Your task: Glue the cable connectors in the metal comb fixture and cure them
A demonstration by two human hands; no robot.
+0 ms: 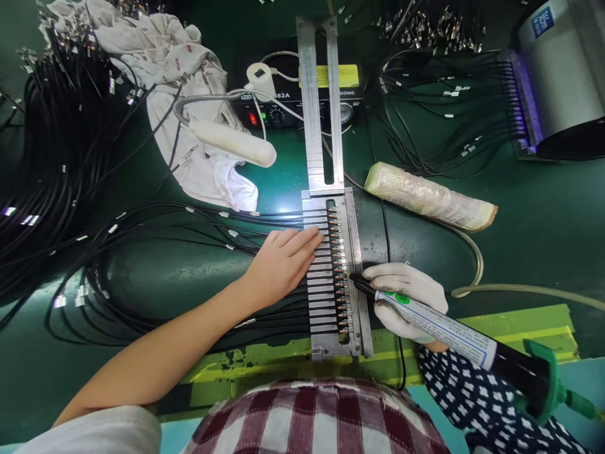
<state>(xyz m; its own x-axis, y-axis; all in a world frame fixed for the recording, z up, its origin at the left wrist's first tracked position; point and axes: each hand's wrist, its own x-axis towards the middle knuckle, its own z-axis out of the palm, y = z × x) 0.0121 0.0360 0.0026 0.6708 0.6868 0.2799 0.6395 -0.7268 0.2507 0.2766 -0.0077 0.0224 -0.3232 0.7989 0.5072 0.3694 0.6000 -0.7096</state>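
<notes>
My bare left hand (282, 261) lies flat with fingers stretched out over a slotted metal fixture (352, 239), its fingertips on the black cables seated there. Side by side in the slots sit several cable ends (341, 301) with small metal connectors. My right hand (410, 291), in a white glove, is wrapped round a dispensing syringe (442, 328) with a black body, white label and green cap. The syringe's tapered tip points left and reaches the connector row near its middle; whether it touches one is too small to tell.
Behind the fixture stand a slotted metal plate (309, 120) and a black dispenser box (278, 104). A wrapped block (430, 195) lies right, near a lamp unit (562, 82) glowing violet. Left are a white cloth (165, 120), a lit lamp (234, 142) and a cable bundle (51, 145).
</notes>
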